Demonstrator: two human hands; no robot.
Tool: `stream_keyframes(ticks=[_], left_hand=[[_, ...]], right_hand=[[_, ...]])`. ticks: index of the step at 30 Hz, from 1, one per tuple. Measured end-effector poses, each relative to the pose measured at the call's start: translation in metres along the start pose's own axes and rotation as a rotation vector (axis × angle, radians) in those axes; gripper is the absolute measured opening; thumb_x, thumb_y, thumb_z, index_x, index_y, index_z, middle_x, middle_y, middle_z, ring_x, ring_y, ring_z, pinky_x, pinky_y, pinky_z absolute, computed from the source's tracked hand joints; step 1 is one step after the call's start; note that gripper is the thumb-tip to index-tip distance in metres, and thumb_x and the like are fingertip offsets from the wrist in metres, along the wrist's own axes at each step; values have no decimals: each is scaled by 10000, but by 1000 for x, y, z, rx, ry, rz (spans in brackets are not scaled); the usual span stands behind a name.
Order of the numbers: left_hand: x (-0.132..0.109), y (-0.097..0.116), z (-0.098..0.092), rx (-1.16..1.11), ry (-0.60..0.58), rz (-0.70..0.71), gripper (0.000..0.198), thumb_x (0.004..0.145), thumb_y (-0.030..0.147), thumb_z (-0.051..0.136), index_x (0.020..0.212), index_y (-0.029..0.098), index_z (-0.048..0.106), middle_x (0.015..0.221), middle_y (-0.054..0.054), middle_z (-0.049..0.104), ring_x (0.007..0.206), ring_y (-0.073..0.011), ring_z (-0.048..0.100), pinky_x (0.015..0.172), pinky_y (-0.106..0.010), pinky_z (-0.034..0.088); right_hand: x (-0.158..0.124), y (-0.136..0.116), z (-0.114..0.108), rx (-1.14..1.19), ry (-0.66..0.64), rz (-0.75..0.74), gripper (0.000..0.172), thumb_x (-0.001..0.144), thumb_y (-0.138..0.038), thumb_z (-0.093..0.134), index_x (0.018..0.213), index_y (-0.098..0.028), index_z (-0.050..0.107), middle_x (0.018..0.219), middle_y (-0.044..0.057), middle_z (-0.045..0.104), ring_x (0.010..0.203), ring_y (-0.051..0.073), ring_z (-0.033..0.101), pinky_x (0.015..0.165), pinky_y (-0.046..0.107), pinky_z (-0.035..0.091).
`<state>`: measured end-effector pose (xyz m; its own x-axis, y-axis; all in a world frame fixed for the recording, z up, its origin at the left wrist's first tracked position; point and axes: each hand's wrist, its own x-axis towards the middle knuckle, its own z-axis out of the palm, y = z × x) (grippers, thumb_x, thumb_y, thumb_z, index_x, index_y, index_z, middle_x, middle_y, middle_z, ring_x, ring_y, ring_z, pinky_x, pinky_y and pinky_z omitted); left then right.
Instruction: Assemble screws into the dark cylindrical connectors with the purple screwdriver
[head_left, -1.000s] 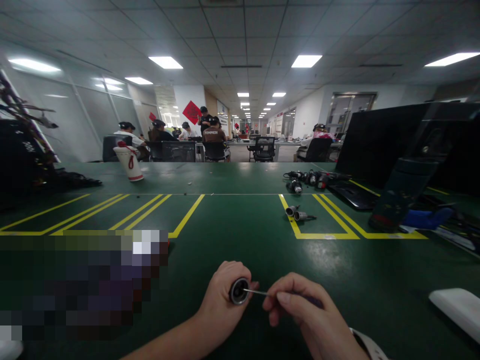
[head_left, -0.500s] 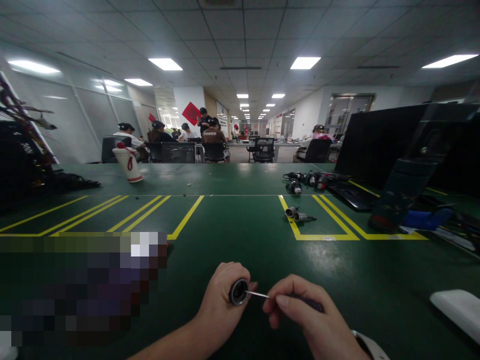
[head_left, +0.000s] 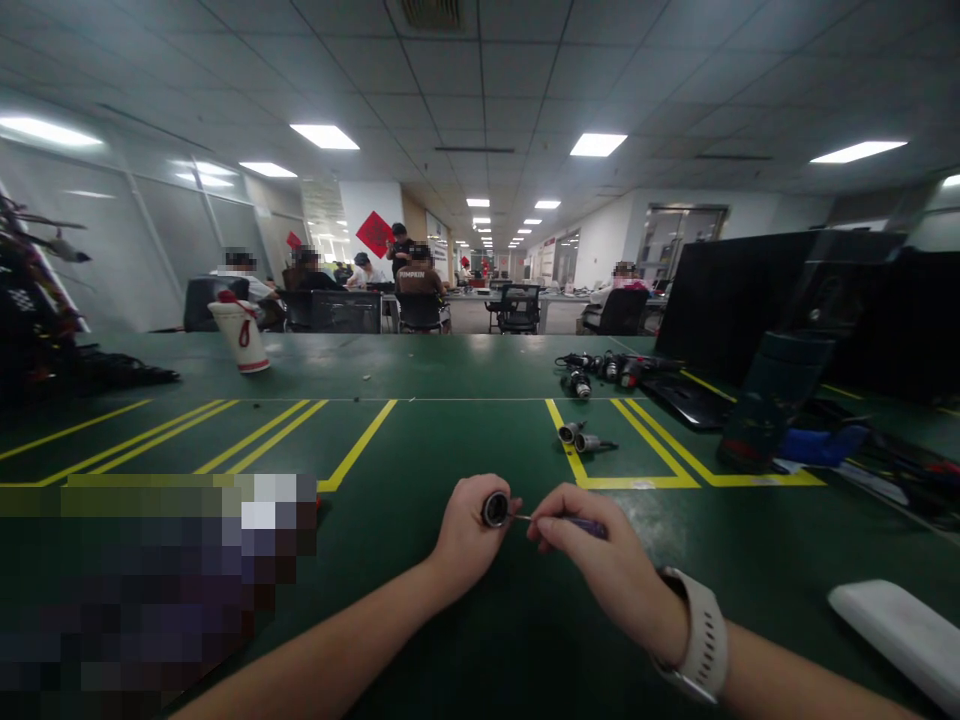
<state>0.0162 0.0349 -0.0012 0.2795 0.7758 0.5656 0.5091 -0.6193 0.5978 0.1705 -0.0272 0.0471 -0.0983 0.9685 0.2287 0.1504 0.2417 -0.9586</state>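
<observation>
My left hand is closed round a dark cylindrical connector, its round open end with a metal rim turned towards me. In my right hand is a slim screwdriver with a dark purplish handle, pinched between thumb and fingers. Its thin metal shaft points left, and the tip is beside the connector's rim at my left fingertips; whether it touches the connector I cannot tell. Both hands are above the green table. Two grey metal connectors lie farther off, near yellow tape.
Black cables with connectors lie at the back right, near a dark flask and a black panel. A white object sits at right. A paper cup stands back left. A blurred patch covers the left front. People sit beyond.
Both hands have moved up and farther from me, still holding connector and screwdriver. The screwdriver tip has gone from inside the connector's opening to beside its rim. The view has shifted slightly.
</observation>
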Motion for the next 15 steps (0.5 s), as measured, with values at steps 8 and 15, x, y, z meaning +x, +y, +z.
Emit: stream_keyframes(ticks=[8,15], left_hand=[[7,-6,8,-46,9,3,191,750,233,553,597,200,445,585,40,464,563,-130,464,552,-241,356],[5,-6,7,-44,-18,2,203,756,223,558,593,200,439,592,36,461,574,-132,459,557,-245,353]], right_hand=[[6,23,-3,470,39,130,74,717,-187,590,686,-140,638,703,54,677,638,161,590,624,308,457],[1,22,-4,388,38,96,94,757,-188,577,709,-155,651,712,36,666,663,156,586,635,298,454]])
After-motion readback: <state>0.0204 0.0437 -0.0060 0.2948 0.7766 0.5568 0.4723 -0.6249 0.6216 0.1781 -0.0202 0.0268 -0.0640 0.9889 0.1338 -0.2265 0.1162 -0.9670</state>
